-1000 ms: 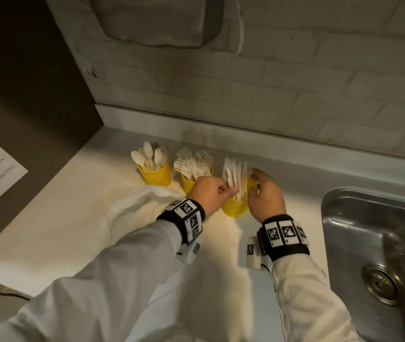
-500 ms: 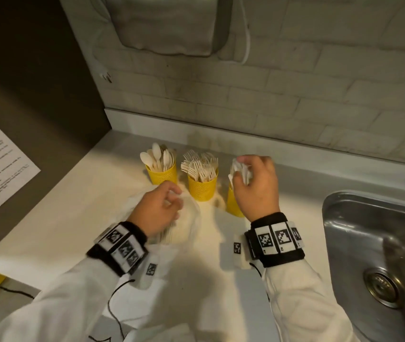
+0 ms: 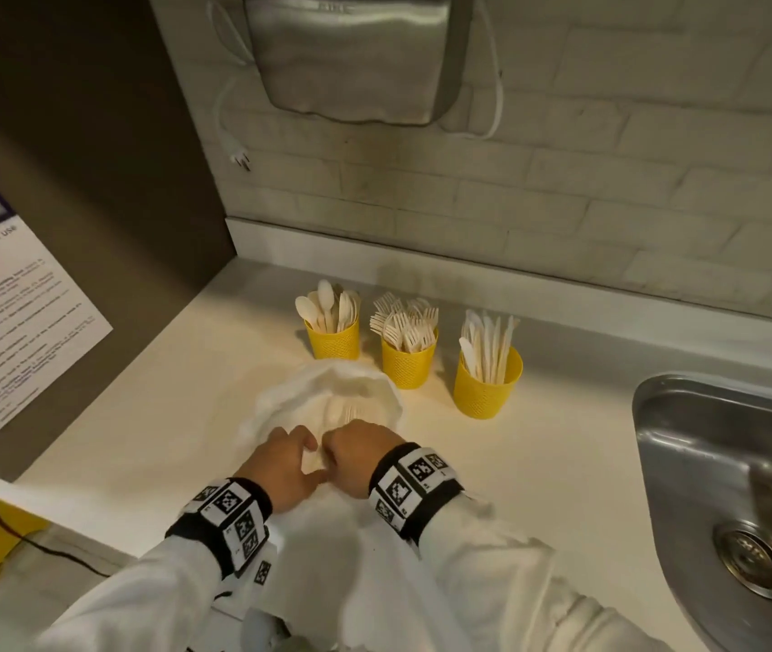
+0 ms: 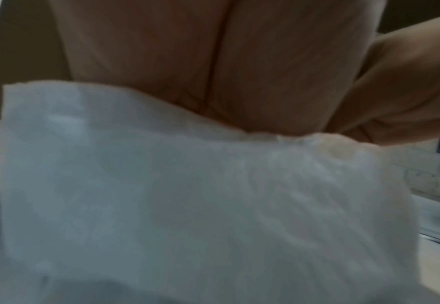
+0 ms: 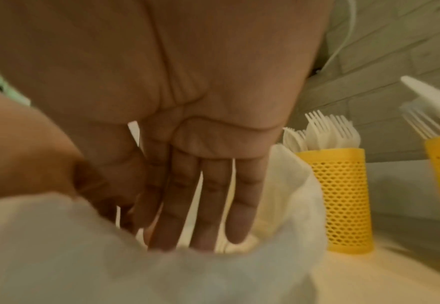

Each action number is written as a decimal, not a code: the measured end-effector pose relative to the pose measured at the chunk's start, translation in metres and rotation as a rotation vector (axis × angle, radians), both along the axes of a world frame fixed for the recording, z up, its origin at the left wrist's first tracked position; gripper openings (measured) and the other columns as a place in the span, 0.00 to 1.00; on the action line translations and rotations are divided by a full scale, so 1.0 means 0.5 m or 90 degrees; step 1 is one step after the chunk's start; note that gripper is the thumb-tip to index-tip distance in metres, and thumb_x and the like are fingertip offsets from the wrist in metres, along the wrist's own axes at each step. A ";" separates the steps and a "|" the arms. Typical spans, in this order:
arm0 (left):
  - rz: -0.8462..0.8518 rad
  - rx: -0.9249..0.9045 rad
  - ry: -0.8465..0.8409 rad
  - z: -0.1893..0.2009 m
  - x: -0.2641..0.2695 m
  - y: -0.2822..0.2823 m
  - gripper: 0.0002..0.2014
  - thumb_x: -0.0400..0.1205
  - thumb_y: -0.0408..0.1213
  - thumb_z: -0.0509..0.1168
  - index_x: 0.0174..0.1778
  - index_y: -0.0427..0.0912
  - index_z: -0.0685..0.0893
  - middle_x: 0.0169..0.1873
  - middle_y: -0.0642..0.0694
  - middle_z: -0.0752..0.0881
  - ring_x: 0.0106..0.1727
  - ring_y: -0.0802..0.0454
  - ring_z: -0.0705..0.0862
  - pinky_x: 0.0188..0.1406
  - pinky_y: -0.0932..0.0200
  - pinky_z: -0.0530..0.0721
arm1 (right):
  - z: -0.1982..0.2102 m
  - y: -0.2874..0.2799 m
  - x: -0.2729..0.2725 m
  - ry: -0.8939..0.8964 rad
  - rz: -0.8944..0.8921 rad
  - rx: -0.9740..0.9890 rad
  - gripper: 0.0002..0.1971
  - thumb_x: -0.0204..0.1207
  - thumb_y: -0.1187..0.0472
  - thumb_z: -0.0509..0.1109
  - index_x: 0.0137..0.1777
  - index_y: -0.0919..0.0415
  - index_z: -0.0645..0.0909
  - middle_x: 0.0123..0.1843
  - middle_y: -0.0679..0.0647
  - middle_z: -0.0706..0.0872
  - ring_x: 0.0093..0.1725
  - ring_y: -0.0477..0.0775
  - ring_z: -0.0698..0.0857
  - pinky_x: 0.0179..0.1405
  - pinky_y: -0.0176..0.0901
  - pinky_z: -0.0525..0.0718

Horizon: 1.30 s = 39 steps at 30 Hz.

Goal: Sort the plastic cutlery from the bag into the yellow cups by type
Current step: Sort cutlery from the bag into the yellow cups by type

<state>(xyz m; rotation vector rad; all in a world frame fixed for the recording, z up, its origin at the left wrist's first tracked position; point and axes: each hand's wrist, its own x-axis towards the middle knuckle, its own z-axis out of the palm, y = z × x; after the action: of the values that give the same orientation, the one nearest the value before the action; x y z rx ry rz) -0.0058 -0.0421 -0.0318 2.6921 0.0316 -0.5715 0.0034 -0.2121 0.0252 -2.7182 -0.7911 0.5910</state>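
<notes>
On the table [image 3: 539, 463], the white bag [image 3: 327, 392] lay open just in front of three yellow cups [image 3: 487, 388] that were already full of spoons, forks and knives, so I think most of the sorting was done. The left hand [image 3: 280, 468] pinched the bag's edge. Only the right wrist view showed the right hand [image 5: 200, 164] reaching in with straight fingers [image 5: 208, 205], holding nothing, above a few white pieces.

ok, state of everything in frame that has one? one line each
Bag: mouth open, cutlery still inside.
Left hand: holds the bag's near edge.
Right hand: fingers straight, reaching into the bag, gripping nothing visible.
Spoon cup: upright, holds spoons.
Fork cup: upright, holds forks.
Knife cup: upright, holds knives.
Sink: no water visible.
</notes>
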 end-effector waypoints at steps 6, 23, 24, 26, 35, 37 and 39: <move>0.034 0.093 0.087 0.008 0.002 -0.010 0.46 0.67 0.74 0.70 0.79 0.55 0.68 0.72 0.44 0.70 0.73 0.40 0.77 0.71 0.45 0.79 | -0.029 -0.019 0.000 -0.003 -0.038 -0.115 0.08 0.83 0.60 0.62 0.46 0.58 0.82 0.54 0.60 0.89 0.54 0.65 0.87 0.61 0.57 0.81; 0.117 0.088 0.031 0.009 0.040 -0.105 0.40 0.74 0.57 0.79 0.73 0.34 0.74 0.67 0.37 0.82 0.64 0.41 0.86 0.57 0.54 0.83 | -0.078 -0.054 0.002 0.007 -0.007 -0.135 0.18 0.87 0.52 0.57 0.74 0.38 0.74 0.55 0.54 0.77 0.57 0.65 0.84 0.60 0.60 0.76; 0.114 0.091 0.033 0.008 0.044 -0.104 0.38 0.75 0.55 0.79 0.73 0.34 0.75 0.66 0.37 0.83 0.64 0.41 0.86 0.56 0.54 0.83 | -0.078 -0.057 0.002 0.011 -0.006 -0.133 0.19 0.87 0.52 0.57 0.76 0.36 0.72 0.57 0.55 0.77 0.58 0.65 0.83 0.61 0.60 0.76; 0.112 0.100 0.041 0.011 0.049 -0.103 0.34 0.76 0.49 0.80 0.72 0.36 0.76 0.65 0.38 0.85 0.64 0.41 0.87 0.56 0.54 0.84 | -0.083 -0.064 0.003 0.019 -0.016 -0.130 0.24 0.86 0.53 0.58 0.81 0.34 0.66 0.62 0.57 0.78 0.60 0.67 0.83 0.63 0.61 0.78; 0.145 0.081 0.053 0.010 0.033 -0.112 0.37 0.80 0.37 0.72 0.83 0.35 0.65 0.67 0.40 0.85 0.65 0.40 0.87 0.54 0.53 0.84 | -0.098 -0.072 0.007 0.028 -0.126 -0.090 0.27 0.88 0.51 0.53 0.86 0.50 0.57 0.70 0.61 0.83 0.68 0.66 0.83 0.66 0.58 0.80; 0.155 0.067 0.064 0.012 0.028 -0.107 0.37 0.80 0.38 0.71 0.83 0.36 0.64 0.62 0.41 0.86 0.61 0.40 0.88 0.47 0.54 0.83 | -0.100 -0.074 0.014 0.044 -0.144 -0.070 0.34 0.86 0.53 0.59 0.89 0.51 0.50 0.69 0.60 0.84 0.68 0.65 0.84 0.65 0.56 0.82; 0.147 0.053 0.067 0.015 0.026 -0.103 0.34 0.80 0.37 0.69 0.82 0.38 0.66 0.59 0.43 0.86 0.56 0.41 0.87 0.45 0.54 0.83 | -0.096 -0.079 0.017 0.061 -0.177 -0.009 0.40 0.83 0.56 0.63 0.90 0.49 0.44 0.68 0.61 0.86 0.65 0.64 0.86 0.65 0.56 0.84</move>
<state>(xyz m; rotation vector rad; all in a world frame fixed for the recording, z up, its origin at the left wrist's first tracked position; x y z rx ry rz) 0.0070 -0.0936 -0.0243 2.6847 0.3979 -0.6496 0.0118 -0.2515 -0.0225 -2.7210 -0.3767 0.6572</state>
